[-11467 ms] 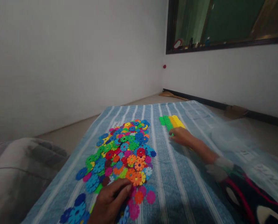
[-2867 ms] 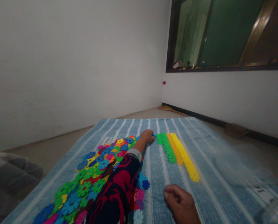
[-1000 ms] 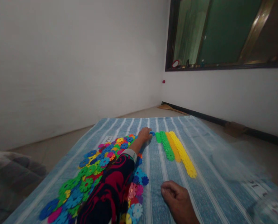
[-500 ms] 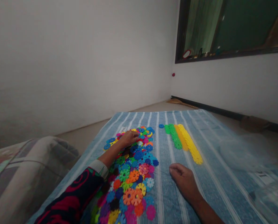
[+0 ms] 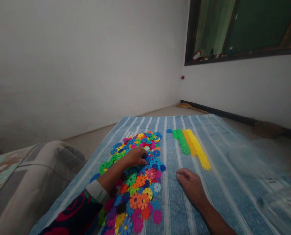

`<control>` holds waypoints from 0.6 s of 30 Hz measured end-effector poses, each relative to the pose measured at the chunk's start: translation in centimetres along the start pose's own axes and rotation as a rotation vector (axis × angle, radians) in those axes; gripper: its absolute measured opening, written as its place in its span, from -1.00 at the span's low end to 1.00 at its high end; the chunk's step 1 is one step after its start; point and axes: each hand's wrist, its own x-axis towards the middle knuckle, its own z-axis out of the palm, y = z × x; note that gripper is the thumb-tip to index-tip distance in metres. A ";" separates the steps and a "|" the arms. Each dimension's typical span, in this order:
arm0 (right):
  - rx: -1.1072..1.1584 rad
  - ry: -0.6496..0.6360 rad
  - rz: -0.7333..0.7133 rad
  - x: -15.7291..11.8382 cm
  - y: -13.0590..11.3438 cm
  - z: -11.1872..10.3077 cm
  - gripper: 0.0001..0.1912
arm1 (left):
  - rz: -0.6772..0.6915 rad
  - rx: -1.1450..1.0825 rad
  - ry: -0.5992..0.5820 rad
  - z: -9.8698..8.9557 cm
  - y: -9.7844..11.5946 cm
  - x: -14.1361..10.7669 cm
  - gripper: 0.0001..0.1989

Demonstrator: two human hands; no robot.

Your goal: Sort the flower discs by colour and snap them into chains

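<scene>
I am holding my left hand (image 5: 134, 157) low over the pile (image 5: 141, 180), fingers bending down and thumb standing a little apart from them, the tips meeting the blue discs there; whether I am gripping one, I cannot tell. My right hand (image 5: 191, 184) is lying on the cloth (image 5: 173, 182), loosely curling, thumb close to the forefinger; I am seeing nothing in it, but its palm is hidden.

The pile is spreading under and around my left hand in many colours, its discs overlapping too much for counting. Beyond my right hand four rows are lying side by side: one yellow row (image 5: 198, 149), one orange row (image 5: 189, 142) and two green, a long green row (image 5: 183, 142) and a short green row (image 5: 175, 134). One blue disc (image 5: 169, 131) is sitting alone just left of the short one. Farther right, clear plastic (image 5: 282, 204) is resting on the cloth.
</scene>
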 end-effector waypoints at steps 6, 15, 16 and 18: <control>-0.004 -0.002 0.003 0.2 0.0 0.1 -0.76 | 0.013 0.111 -0.070 -0.2 0.8 -0.2 -0.80; -0.011 0.008 0.010 0.1 -0.6 0.2 -0.76 | 0.034 0.126 -0.011 0.1 1.4 -1.1 -0.71; -0.009 0.010 0.006 0.1 -0.6 0.2 -0.76 | 0.027 0.121 0.006 0.1 1.4 -1.3 -0.71; -0.001 0.014 0.001 0.1 -0.7 0.2 -0.76 | 0.001 0.125 0.027 0.0 1.6 -1.4 -0.76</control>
